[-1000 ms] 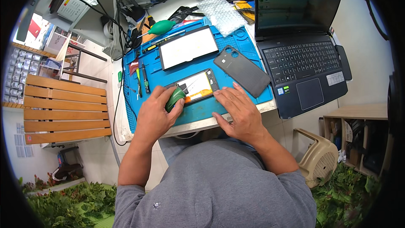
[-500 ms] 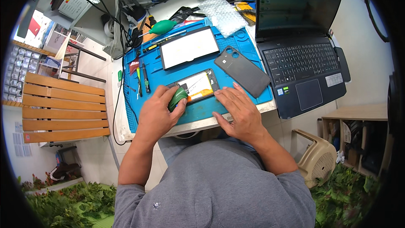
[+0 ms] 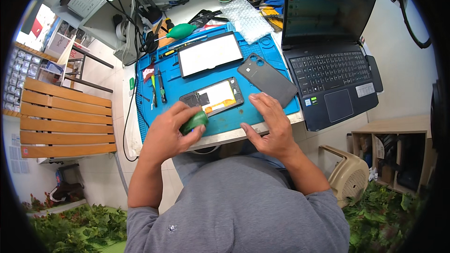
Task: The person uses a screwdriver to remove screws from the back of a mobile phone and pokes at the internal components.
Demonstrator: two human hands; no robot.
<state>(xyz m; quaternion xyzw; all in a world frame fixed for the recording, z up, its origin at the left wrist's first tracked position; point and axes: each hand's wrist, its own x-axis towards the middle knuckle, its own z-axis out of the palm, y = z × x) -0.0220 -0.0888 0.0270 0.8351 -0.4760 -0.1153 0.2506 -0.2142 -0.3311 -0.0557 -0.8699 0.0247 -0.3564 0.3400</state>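
My left hand is closed around a rounded green bottle, held above the mat's front edge. Just beyond it lies an opened phone, its inside facing up with a white panel and an orange strip along one side. My right hand holds nothing; its fingers are apart over the mat's front edge, right of the phone and not touching it. A dark grey phone back cover with camera holes rests diagonally on the blue work mat, beyond my right hand.
Behind the phone lies a white-faced dark panel. A green air blower, a screwdriver and bubble wrap surround it. An open laptop stands at the right. A black cable hangs down the left side.
My left hand has drawn back from the phone with the bottle, baring more of the phone. My right hand has shifted slightly right, away from the phone's edge, with its fingers apart.
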